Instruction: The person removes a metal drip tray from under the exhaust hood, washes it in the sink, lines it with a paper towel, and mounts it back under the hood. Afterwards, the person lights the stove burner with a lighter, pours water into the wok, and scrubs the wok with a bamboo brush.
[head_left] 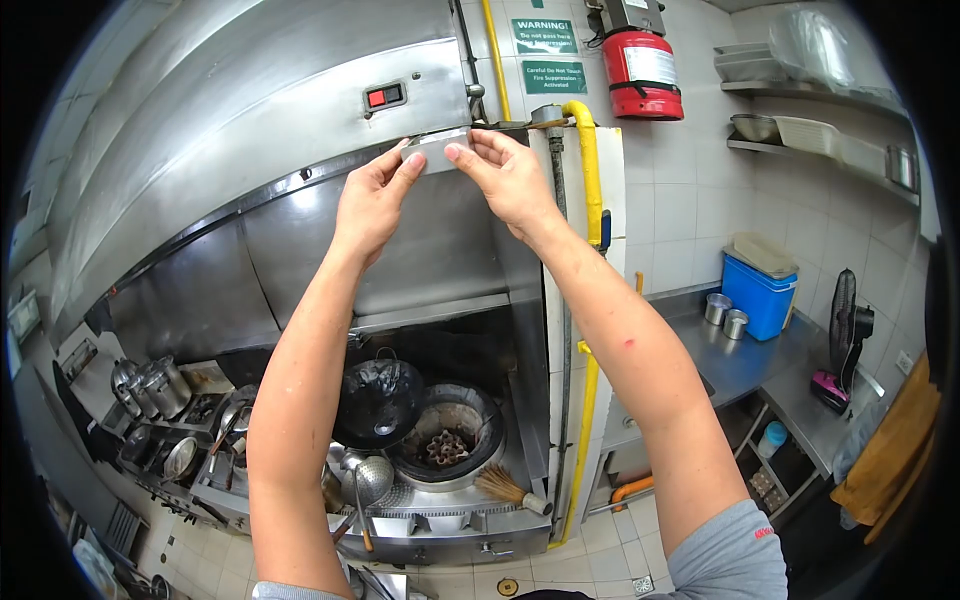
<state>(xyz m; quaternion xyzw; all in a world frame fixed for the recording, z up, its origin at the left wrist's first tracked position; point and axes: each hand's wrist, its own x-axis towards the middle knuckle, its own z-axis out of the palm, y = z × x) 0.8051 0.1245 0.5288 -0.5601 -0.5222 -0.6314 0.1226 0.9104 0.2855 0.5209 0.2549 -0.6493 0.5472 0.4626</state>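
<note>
Both arms reach up toward the lower edge of the steel hood (290, 90). A small flat metal piece (436, 152) is pinched between the thumbs and fingers of my left hand (375, 198) and my right hand (508, 180). My left hand grips its left end, my right hand its right end. The piece is right at the hood's edge; whether it touches the hood cannot be made out. Above it on the hood is a red switch (385, 96). Just right of my right hand runs a yellow pipe (591, 170).
Below are a wok burner (447, 440), a black wok (380, 402), a strainer (372, 480) and a brush (510, 488). A red extinguisher (643, 75) hangs at upper right. On the right counter stand a blue container (757, 297), metal cups (717, 308) and a fan (848, 325).
</note>
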